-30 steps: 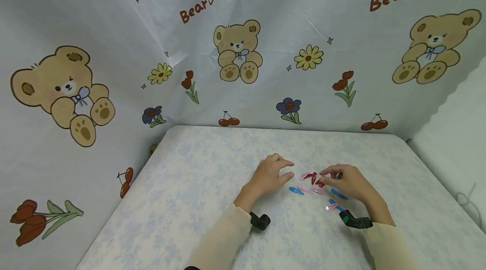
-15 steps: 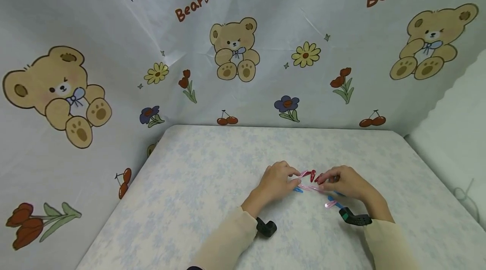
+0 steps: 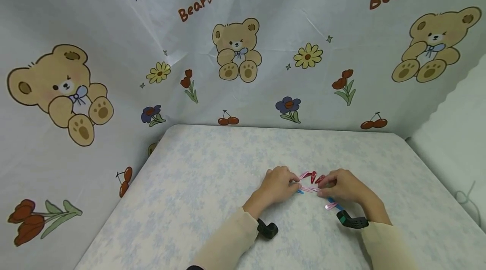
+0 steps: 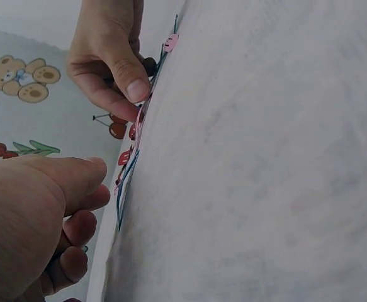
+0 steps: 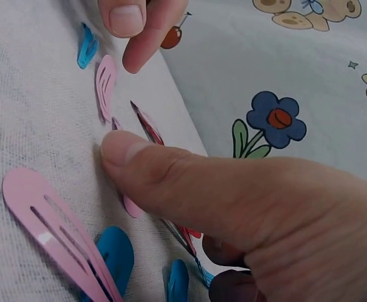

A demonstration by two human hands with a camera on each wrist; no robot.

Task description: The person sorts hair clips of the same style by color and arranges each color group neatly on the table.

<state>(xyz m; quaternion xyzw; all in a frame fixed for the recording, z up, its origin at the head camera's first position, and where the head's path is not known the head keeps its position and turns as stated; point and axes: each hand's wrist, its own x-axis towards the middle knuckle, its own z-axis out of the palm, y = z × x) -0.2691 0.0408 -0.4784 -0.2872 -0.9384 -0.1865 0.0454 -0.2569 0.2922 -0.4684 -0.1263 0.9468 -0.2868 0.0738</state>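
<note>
My left hand (image 3: 279, 183) is beside the left end of a cluster of snap hair clips, thumb and forefinger apart with nothing between them in the right wrist view. A pink clip (image 5: 105, 88) and a blue clip (image 5: 87, 47) lie by its fingertips. The thumb and forefinger of my right hand (image 3: 343, 184) come round the end of another pink hair clip (image 5: 131, 206); the thumb covers its middle, and I cannot tell whether they pinch it. Just beyond lie red clips (image 3: 313, 177) and a further pink clip (image 3: 303, 174).
Near the right wrist, a pink clip (image 5: 51, 220) lies across a blue clip (image 5: 117, 251), with another blue clip (image 5: 179, 280) alongside. A pale patterned cloth (image 3: 212, 168) covers the table. Behind it hangs a bear-print curtain (image 3: 258, 105). A white wall (image 3: 463, 135) stands at right.
My left hand has moved right and nearer, up to the clips. The right hand has shifted from the red clips toward the nearer pink clip.
</note>
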